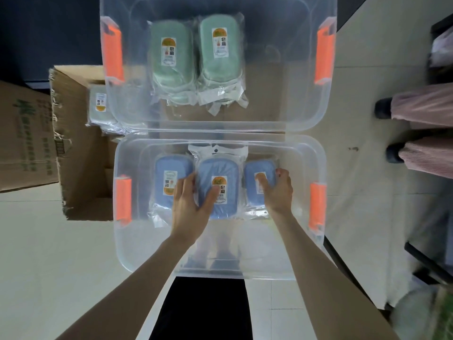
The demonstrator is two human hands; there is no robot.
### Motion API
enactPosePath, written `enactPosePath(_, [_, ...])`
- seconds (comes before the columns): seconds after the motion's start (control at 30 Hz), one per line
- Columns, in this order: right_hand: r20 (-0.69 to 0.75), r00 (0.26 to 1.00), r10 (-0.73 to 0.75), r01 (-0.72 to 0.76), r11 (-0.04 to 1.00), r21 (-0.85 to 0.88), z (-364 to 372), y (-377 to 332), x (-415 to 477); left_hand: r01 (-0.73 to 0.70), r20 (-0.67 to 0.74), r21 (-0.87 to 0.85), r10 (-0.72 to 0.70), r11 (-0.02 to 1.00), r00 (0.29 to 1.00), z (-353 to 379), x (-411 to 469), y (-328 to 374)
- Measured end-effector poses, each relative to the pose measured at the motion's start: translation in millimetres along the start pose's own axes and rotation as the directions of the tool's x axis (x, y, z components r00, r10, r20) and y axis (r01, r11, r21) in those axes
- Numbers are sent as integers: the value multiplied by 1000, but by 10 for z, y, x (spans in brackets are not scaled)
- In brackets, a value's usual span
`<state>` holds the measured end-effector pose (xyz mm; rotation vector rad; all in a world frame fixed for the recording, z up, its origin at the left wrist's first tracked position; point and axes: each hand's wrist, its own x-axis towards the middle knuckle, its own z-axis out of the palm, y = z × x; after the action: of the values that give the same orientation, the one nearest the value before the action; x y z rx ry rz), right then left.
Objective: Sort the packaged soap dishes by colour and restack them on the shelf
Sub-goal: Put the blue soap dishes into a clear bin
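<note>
Two clear plastic bins with orange handles lie on the floor. The near bin holds three stacks of blue packaged soap dishes: left, middle and right. My left hand grips the left edge of the middle blue stack, thumb on its label. My right hand clasps the right blue stack. The far bin holds two stacks of green soap dishes, one at the left, one beside it.
An open cardboard box at the left holds more green packaged dishes. Another brown carton sits further left. A second person's legs and dark shoes stand at the right. A dark frame runs along the lower right.
</note>
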<state>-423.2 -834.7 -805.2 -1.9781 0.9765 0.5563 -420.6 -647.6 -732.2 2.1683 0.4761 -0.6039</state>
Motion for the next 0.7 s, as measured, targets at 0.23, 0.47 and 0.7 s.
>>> enactPosePath(0.23, [136,991,16,-79,877,474,-343,-208,-479,47,8,-72,-47,996,999,130,-183,179])
enactPosePath(0.47, [73,995,-64,37,946,322,-572,-163,-606,-28,160,-34,34,999,987,419,-132,377])
enactPosePath(0.7, [-32,992,-122,122,992,-11,-436,-110,-385,12,368,71,-37,997,929,517,82,456])
